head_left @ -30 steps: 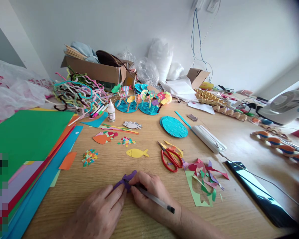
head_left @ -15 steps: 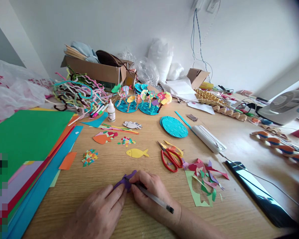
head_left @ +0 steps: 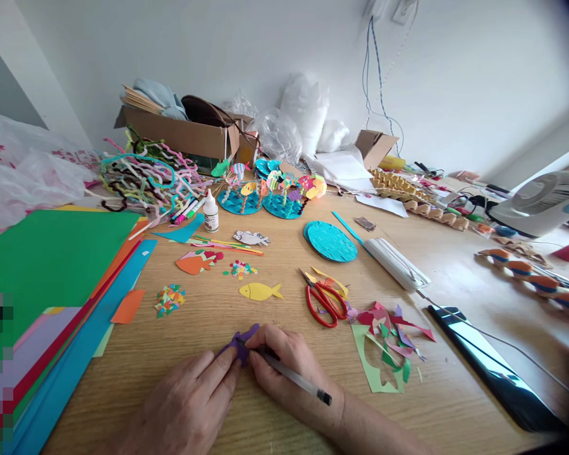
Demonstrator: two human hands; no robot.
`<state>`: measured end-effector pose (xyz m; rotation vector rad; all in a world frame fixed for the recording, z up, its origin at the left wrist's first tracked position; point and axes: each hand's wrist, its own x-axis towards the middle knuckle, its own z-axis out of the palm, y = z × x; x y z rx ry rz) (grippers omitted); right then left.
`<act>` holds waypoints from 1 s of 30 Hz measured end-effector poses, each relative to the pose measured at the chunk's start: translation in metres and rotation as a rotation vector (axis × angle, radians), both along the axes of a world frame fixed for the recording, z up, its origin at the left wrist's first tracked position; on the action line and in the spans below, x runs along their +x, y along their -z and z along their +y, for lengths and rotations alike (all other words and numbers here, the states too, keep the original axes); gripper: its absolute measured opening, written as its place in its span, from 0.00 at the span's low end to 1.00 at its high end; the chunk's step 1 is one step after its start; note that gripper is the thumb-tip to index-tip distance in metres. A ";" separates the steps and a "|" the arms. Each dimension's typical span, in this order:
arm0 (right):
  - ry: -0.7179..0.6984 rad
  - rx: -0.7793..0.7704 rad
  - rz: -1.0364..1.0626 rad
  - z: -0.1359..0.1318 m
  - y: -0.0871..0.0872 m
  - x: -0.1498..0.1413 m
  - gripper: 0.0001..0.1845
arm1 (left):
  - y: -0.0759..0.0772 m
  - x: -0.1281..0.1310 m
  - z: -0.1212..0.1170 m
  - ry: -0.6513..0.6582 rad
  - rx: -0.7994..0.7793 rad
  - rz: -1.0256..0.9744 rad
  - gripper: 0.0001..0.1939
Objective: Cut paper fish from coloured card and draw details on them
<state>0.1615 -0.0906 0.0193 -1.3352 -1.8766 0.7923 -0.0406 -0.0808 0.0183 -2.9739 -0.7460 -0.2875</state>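
A small purple paper cutout (head_left: 241,354) lies on the table in front of me, its outline partly hidden under my fingers. My left hand (head_left: 189,392) presses it against the wood with its fingertips. In my right hand (head_left: 289,360) is a gel pen (head_left: 291,374) with a translucent barrel and dark end, its tip resting on the cutout. Beyond the hands lies a yellow paper fish (head_left: 260,291) with an eye and gill line drawn on it. Red-handled scissors (head_left: 323,300) lie to the right, near paper scraps (head_left: 393,335).
Coloured paper sheets (head_left: 57,253) are stacked at left. Paper bits (head_left: 171,299), a glue bottle (head_left: 211,212) and blue discs (head_left: 332,241) lie farther back. A phone (head_left: 493,366) and white pouch-like case (head_left: 397,264) are at right; a fan (head_left: 540,202) stands beyond.
Both hands, the pen and the purple cutout look almost unmoved. The whole view has shifted very slightly.
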 end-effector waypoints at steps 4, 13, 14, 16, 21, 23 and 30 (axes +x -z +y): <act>0.009 -0.029 -0.026 0.000 -0.001 -0.001 0.05 | -0.001 -0.001 0.000 0.015 0.012 0.022 0.20; 0.018 0.018 -0.010 -0.002 0.000 0.000 0.06 | -0.001 0.000 0.001 0.015 -0.017 0.015 0.21; 0.029 0.026 -0.020 -0.002 0.000 0.000 0.06 | -0.001 0.001 0.001 0.007 -0.011 0.012 0.21; 0.042 0.032 -0.037 -0.002 0.000 0.000 0.05 | -0.002 0.002 0.001 -0.001 0.013 -0.009 0.20; 0.036 0.006 -0.030 0.000 0.000 0.001 0.06 | -0.006 0.005 0.002 0.025 0.054 -0.058 0.19; 0.027 0.002 -0.025 0.000 -0.001 0.001 0.06 | -0.008 0.005 0.003 0.027 0.039 -0.057 0.19; 0.024 -0.015 -0.032 0.000 -0.001 0.000 0.06 | -0.005 0.005 0.004 0.016 0.021 -0.082 0.20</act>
